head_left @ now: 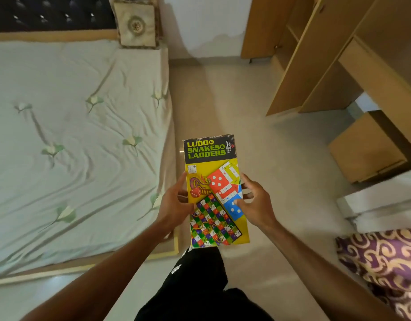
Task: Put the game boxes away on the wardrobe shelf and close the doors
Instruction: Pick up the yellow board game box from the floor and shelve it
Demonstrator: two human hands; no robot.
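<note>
1. Head view: game box (214,189) held flat over the floor, between bed (72,140) and open wardrobe (291,72).
2. Left grip (174,205) and right grip (257,205) both clamped on its long edges.
3. Likely light, stiff cardboard; hold long edges mid-length.

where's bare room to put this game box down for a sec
The bed sheet left of the game box is bare from the cushion at the headboard down to the foot edge. The floor strip between bed and wardrobe is bare too. The right is crowded: a wooden unit and purple patterned cloth.
</note>
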